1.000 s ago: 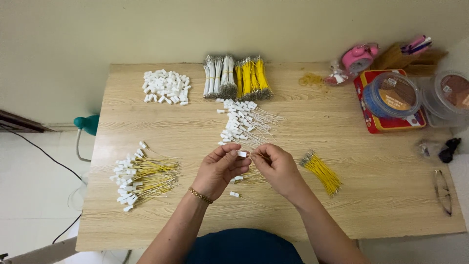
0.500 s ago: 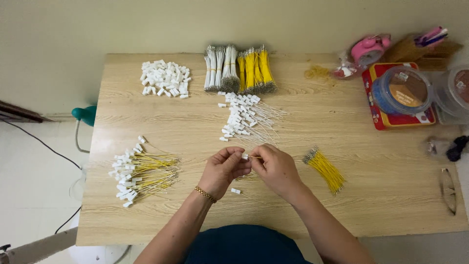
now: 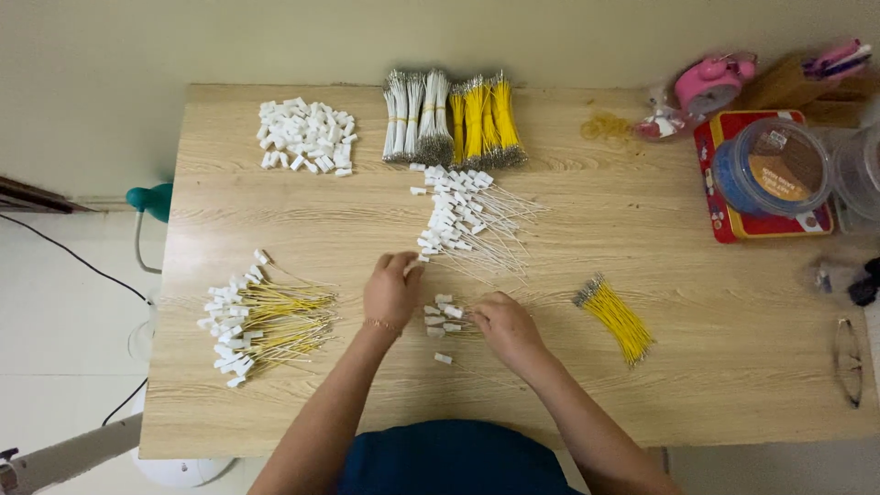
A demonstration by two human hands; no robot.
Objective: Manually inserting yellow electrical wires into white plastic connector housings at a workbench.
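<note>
**Head view: both hands at the loose connectors, centre of the table**

The left hand (image 3: 391, 291) lies near the centre of the wooden table (image 3: 642, 403), fingers curled. A small white connector (image 3: 411, 269) shows at its fingertips, at the hand's 1 o'clock; whether it is pinched or only touched cannot be told. The right hand (image 3: 504, 327) rests palm down at the left hand's 4 o'clock, fingers bent. Its fingertips meet a small scatter of loose white connectors (image 3: 442, 316) lying between the two hands; whether it grasps one cannot be told.

Surrounding items, taken from the hands:
- 12 o'clock, near: a pile of white-tipped thin wires (image 3: 467, 220).
- 12 o'clock, far edge: bundles of white wires (image 3: 417, 119) beside bundles of yellow wires (image 3: 484, 119).
- 11 o'clock, far: a heap of white connectors (image 3: 305, 136).
- 9 o'clock: a pile of yellow wires fitted with white connectors (image 3: 261, 319).
- 3 o'clock: a loose bundle of yellow wires (image 3: 616, 317).
- 2 o'clock, far corner: a round clear tub with a blue roll (image 3: 768, 167) on a red tin (image 3: 724, 220).
- 3 o'clock, table edge: a pair of glasses (image 3: 850, 362).
</note>
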